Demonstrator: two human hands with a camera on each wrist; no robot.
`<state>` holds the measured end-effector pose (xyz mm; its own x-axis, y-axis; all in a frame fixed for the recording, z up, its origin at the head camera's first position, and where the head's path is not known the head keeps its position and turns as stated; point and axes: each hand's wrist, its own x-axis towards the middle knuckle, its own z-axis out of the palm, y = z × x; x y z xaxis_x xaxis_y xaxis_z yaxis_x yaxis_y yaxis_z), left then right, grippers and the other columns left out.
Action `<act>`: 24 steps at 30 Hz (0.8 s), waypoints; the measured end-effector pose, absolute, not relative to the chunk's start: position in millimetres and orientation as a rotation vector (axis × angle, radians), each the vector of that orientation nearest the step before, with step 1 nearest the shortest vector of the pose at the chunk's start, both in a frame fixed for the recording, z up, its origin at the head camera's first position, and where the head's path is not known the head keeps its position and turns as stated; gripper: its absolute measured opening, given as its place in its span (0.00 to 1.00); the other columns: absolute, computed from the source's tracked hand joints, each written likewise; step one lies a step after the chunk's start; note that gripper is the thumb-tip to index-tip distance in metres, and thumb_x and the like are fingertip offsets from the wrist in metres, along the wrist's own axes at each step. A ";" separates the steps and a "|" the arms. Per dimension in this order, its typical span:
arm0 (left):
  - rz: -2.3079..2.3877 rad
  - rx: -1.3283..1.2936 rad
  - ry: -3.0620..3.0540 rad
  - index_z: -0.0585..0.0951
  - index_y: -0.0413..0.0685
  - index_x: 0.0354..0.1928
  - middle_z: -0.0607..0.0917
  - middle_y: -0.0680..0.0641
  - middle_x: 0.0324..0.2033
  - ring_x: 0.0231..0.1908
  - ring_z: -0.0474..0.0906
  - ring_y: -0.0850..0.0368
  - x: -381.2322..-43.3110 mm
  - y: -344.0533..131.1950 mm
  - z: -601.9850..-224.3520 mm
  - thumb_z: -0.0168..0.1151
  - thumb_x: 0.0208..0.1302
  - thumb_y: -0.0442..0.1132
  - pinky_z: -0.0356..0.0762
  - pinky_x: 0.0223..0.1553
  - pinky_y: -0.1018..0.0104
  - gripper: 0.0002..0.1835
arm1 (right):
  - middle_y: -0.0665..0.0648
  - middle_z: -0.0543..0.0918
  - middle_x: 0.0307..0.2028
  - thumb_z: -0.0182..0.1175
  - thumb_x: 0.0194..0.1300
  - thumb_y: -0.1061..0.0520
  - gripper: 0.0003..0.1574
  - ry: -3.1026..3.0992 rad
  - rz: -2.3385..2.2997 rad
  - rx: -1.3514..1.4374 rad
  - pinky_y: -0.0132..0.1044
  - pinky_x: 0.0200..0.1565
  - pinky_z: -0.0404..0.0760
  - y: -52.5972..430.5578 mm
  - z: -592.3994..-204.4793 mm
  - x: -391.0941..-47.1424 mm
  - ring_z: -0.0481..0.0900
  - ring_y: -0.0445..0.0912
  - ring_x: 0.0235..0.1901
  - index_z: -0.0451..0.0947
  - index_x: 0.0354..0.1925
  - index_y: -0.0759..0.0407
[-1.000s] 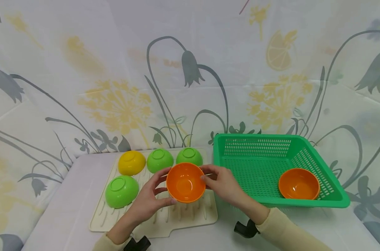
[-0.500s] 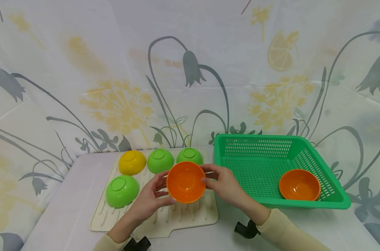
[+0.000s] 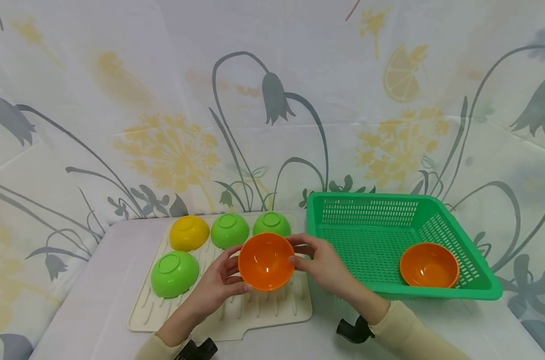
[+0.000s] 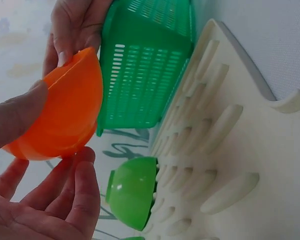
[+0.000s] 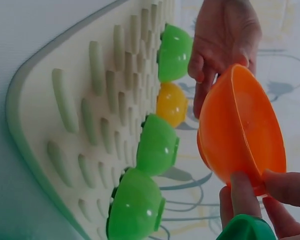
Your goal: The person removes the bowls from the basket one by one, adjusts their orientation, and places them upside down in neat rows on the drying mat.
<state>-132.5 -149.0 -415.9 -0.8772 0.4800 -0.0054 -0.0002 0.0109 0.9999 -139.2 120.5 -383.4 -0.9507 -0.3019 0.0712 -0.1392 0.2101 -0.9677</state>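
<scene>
Both hands hold an orange bowl (image 3: pixel 266 261) above the cream drying mat (image 3: pixel 277 315), its hollow side turned toward the head camera. On the bowl's left side, the left hand (image 3: pixel 213 285) grips with its thumb at the lower rim and its fingers behind. From the right, the right hand (image 3: pixel 319 260) pinches the rim between thumb and fingers. The left wrist view shows the left thumb (image 4: pixel 20 117) across the orange bowl (image 4: pixel 72 110). In the right wrist view the bowl (image 5: pixel 240 130) stands tilted, apart from the mat.
Upside down on the mat are a yellow bowl (image 3: pixel 188 233) and green bowls (image 3: pixel 229 231), one of them (image 3: pixel 174 274) nearer the front left. To the right, a green basket (image 3: pixel 367 287) has another orange bowl (image 3: pixel 429 265) in its front right corner. A patterned cloth (image 3: pixel 272 150) hangs behind.
The hands and the bowl stay almost in place. The bowl's tilt shifts very slightly; nothing has been let go or picked up.
</scene>
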 end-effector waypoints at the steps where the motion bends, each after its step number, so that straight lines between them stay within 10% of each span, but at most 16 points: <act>1: 1.934 0.498 1.950 0.56 0.46 0.75 0.70 0.33 0.67 0.55 0.79 0.43 -132.6 -148.9 -415.7 0.70 0.60 0.29 0.79 0.54 0.62 0.45 | 0.61 0.80 0.56 0.63 0.65 0.70 0.25 2.347 -1.838 -0.431 0.42 0.45 0.85 120.6 -382.9 -139.0 0.80 0.58 0.55 0.76 0.60 0.62; 24: 1.918 0.686 2.171 0.67 0.52 0.71 0.72 0.46 0.66 0.60 0.72 0.48 -128.7 -149.4 -414.4 0.74 0.56 0.31 0.80 0.52 0.61 0.41 | 0.62 0.79 0.57 0.58 0.74 0.51 0.26 2.243 -1.826 -0.443 0.44 0.50 0.83 129.9 -369.6 -129.5 0.81 0.54 0.53 0.74 0.63 0.63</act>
<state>-128.7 -149.4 -414.4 -0.8809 0.4394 0.1756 0.2285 0.0701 0.9710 -129.5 129.9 -369.6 -0.9316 -0.3627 0.0225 -0.0958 0.1853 -0.9780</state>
